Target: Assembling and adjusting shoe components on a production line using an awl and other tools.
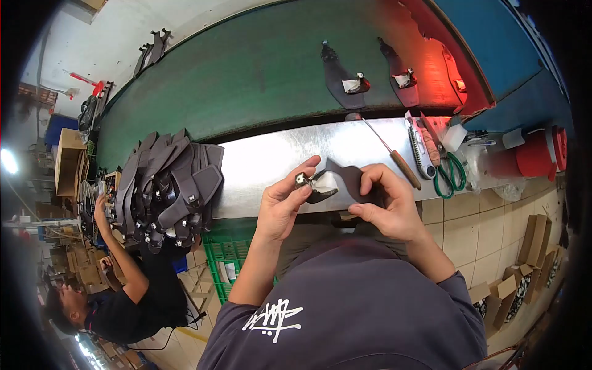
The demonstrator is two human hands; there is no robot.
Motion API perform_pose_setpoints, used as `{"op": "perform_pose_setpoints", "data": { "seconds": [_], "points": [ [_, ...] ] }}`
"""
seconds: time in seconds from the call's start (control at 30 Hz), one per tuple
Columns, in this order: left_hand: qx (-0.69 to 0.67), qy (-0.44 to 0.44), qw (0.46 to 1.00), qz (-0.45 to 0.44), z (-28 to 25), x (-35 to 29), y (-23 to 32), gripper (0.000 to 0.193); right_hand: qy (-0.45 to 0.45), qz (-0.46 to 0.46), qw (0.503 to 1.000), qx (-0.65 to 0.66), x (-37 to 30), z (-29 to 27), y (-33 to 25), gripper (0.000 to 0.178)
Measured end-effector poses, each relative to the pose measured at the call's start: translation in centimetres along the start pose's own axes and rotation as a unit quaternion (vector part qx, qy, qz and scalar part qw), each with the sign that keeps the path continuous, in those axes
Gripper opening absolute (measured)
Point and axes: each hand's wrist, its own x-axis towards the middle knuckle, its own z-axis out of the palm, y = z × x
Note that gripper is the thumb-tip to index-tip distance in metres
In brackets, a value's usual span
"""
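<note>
Above the near edge of a metal worktop (pixel 271 157), both my hands hold one dark grey strap-like piece. My left hand (pixel 279 203) pinches its glossy black curved end (pixel 319 196) between thumb and fingers. A white lining or paper (pixel 325 182) shows inside that curved end, with a small shiny fitting beside my thumb. My right hand (pixel 396 205) is closed on the flat, flexible grey part (pixel 349 177), which bends up between the hands. The portion under my right fingers is hidden.
A heap of similar grey pieces (pixel 169 179) lies left; more (pixel 345 80) rest on a green conveyor belt (pixel 246 68) under red light. A screwdriver (pixel 401 163), cutter knife (pixel 419 148) and green-handled scissors (pixel 453 176) lie right. A co-worker (pixel 132 290) is at left, near a green crate (pixel 231 256).
</note>
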Motion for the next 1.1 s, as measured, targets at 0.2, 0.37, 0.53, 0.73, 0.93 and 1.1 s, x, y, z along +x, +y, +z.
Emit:
{"op": "perform_pose_setpoints", "data": {
  "seconds": [0.2, 0.37, 0.53, 0.73, 0.93, 1.1],
  "points": [
    [0.018, -0.028, 0.999, 0.002, -0.2, -0.8, -0.3, 0.034, 0.028, 0.058, 0.996, -0.055, -1.1, 0.8, -0.4, 0.055],
    [-0.015, -0.072, 0.997, 0.021, -0.7, -0.7, -0.5, 0.032, 0.009, -0.022, 0.988, -0.153, -1.2, 0.8, -0.2, 0.048],
    [-0.015, -0.065, 0.997, 0.032, -0.5, -0.6, -0.7, 0.031, 0.011, -0.033, 0.986, -0.165, -1.7, 0.8, 0.5, 0.043],
    [-0.022, -0.053, 0.998, 0.036, -0.3, -0.5, -1.0, 0.034, 0.005, -0.029, 0.989, -0.143, -1.8, 1.0, 0.8, 0.041],
    [-0.023, -0.056, 0.997, 0.039, -0.4, -0.3, -1.1, 0.033, 0.025, -0.052, 0.989, -0.133, -1.7, 1.2, 1.2, 0.041],
    [-0.013, -0.062, 0.997, 0.040, -0.5, -0.4, -1.0, 0.034, 0.017, -0.038, 0.990, -0.138, -1.7, 1.1, 0.8, 0.041]
  ]
}}
